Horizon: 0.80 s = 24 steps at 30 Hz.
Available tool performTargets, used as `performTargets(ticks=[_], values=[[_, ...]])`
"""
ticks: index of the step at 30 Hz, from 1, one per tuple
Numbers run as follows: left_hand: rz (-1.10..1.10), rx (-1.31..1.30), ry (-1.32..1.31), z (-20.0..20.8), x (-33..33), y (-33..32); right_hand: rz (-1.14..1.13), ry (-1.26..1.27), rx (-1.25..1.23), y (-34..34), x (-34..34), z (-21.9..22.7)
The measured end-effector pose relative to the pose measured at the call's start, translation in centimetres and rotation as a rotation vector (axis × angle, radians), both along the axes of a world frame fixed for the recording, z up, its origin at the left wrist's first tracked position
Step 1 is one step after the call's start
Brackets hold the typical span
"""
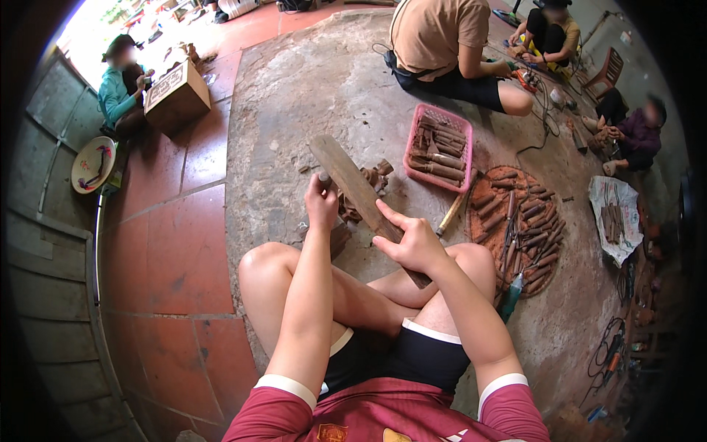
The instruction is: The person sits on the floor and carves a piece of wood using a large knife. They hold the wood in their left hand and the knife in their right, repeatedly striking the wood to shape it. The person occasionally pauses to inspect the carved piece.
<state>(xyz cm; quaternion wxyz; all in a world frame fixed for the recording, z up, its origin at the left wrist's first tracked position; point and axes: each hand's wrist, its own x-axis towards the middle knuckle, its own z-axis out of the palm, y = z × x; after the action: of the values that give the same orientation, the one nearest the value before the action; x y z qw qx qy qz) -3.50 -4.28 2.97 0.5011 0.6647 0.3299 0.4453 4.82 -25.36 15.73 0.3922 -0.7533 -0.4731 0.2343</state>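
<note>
My left hand (321, 205) is closed round an upright chisel (324, 177). Only its round grey butt shows above the fingers; its blade is hidden. A long flat wooden mallet (352, 186) slants across in front of me, gripped near its lower end by my right hand (414, 243), with index finger and thumb laid along it. The mallet's upper part lies just right of the chisel butt in this view. Beneath both tools, a carved brown wooden piece (378, 175) rests on the ground, partly covered by the mallet and my left hand.
Wooden-handled tools fill a pink basket (407, 163); several more lie on a round reddish mat (526, 177). A brush-like tool (450, 214) and a teal power tool (509, 298) lie near my right knee. A person (442, 40) sits ahead; others work farther off, one beside a wooden box (179, 99).
</note>
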Motion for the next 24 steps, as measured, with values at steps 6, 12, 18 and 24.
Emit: performTargets(ticks=[6, 12, 18, 24], values=[[-0.006, -0.113, -0.123, -1.5, -0.1, 1.3, 0.058, -0.035, -0.107, 1.1, -0.7, 1.6], [0.011, -0.149, -0.148, -1.6, 0.2, 1.0, 0.123, -0.377, -0.072, 2.1, -0.8, 1.2], [0.065, -0.122, 0.001, -3.2, -1.4, 2.7, 0.196, -0.518, -0.208, 3.6, -1.7, 3.5], [0.024, -0.157, 0.064, -1.5, -0.4, 1.1, 0.156, -0.513, -0.233, 3.1, -1.5, 1.9]])
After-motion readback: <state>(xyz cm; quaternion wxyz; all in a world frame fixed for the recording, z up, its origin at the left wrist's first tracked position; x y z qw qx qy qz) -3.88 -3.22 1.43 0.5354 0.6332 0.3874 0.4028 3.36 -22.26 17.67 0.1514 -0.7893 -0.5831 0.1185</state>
